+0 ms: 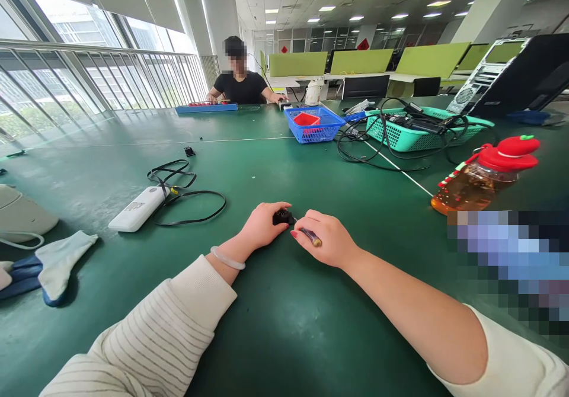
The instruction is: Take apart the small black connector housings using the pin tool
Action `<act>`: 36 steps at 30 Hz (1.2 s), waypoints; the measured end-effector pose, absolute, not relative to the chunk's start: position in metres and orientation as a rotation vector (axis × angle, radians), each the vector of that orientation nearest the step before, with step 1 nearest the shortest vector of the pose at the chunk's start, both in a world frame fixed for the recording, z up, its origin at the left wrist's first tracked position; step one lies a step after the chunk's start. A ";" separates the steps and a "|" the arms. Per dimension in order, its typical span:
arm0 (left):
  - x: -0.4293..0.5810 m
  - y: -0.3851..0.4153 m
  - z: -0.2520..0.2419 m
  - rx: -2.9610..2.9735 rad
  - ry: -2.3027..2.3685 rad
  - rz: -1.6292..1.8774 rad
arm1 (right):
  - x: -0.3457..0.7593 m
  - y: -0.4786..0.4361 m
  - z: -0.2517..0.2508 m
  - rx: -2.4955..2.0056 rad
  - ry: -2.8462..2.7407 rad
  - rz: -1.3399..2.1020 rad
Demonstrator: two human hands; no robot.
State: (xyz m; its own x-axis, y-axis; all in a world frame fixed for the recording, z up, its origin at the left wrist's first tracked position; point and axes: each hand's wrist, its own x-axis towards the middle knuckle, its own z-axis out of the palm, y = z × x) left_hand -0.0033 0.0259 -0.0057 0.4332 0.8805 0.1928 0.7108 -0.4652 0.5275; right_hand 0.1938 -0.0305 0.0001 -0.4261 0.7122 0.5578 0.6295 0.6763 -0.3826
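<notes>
Green matting covered the tabletop (pixel 284 326), and near its front edge lay a small black plastic part (pixel 283 217), pinned against the surface. The left hand (pixel 262 226), with a pale translucent bangle (pixel 226 259) on its wrist, curled around that part from its left side, fingers closed over it. The right hand (pixel 326 240) sat just to the right of the part, clenched on a small screwdriver (pixel 310 236) with a thin metal shaft and a dark handle with an amber end; its tip met the part.

Well to the left of the part lay a white oblong power bank (pixel 137 208) with a looped black cable (pixel 186 198) beside it. Farther left lay white and blue fabric gloves (pixel 62 261). Beyond the part stood a blue plastic mesh basket (pixel 315 125) holding a red box (pixel 306 119), and right of that a teal mesh basket (pixel 418 130) full of black cords. To the part's right stood a clear bottle of amber liquid with a red lid (pixel 480 178). Far beyond the part, a person in a black shirt (pixel 242 86) sat at the far edge.
</notes>
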 end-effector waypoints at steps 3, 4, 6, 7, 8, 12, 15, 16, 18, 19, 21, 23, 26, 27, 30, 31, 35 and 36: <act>-0.002 0.025 -0.005 2.304 1.386 0.663 | 0.195 -0.030 0.000 -1.096 -2.192 0.193; -0.002 0.025 -0.005 2.304 1.385 0.669 | 0.196 -0.029 -0.001 -1.106 -2.213 0.206; -0.001 0.025 -0.005 2.307 1.378 0.681 | 0.195 -0.028 -0.005 -1.080 -2.284 0.222; -0.001 0.026 -0.005 2.307 1.372 0.688 | 0.195 -0.028 -0.007 -1.047 -2.325 0.227; -0.001 0.026 -0.006 2.306 1.364 0.693 | 0.195 -0.027 -0.008 -1.007 -2.362 0.231; -0.001 0.026 -0.006 2.297 1.353 0.694 | 0.193 -0.027 -0.010 -0.914 -2.425 0.209; -0.001 0.025 -0.005 2.299 1.366 0.688 | 0.193 -0.028 -0.009 -0.902 -2.396 0.161; -0.001 0.025 -0.005 2.299 1.366 0.686 | 0.193 -0.028 -0.009 -0.895 -2.384 0.149; -0.001 0.024 -0.005 2.303 1.360 0.678 | 0.193 -0.027 -0.009 -0.876 -2.376 0.134; -0.001 0.024 -0.005 2.306 1.357 0.674 | 0.193 -0.027 -0.009 -0.871 -2.378 0.126; -0.001 0.024 -0.004 2.314 1.355 0.670 | 0.192 -0.027 -0.008 -0.878 -2.383 0.092; -0.001 0.024 -0.004 2.317 1.356 0.670 | 0.192 -0.028 -0.006 -0.888 -2.370 0.009; -0.001 0.024 -0.004 2.317 1.358 0.665 | 0.192 -0.030 0.000 -0.799 -2.304 -0.214; -0.001 0.024 -0.004 2.318 1.357 0.663 | 0.192 -0.032 0.003 -0.738 -2.288 -0.287; -0.001 0.023 -0.003 2.313 1.346 0.661 | 0.190 -0.038 0.007 -0.552 -2.328 -0.417; -0.001 0.023 -0.002 2.309 1.339 0.657 | 0.189 -0.039 0.008 -0.510 -2.362 -0.441; 0.000 0.021 0.001 2.291 1.337 0.642 | 0.186 -0.041 0.006 -0.508 -2.428 -0.475; 0.000 0.020 0.001 2.288 1.339 0.640 | 0.186 -0.040 0.006 -0.527 -2.425 -0.465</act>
State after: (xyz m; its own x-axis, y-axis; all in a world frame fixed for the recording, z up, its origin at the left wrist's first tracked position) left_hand 0.0004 0.0201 0.0012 0.4330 0.8834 0.1789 0.6943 -0.4535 0.5588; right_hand 0.1860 -0.0404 0.0059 -0.7367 0.2577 0.6252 0.4706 0.8593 0.2004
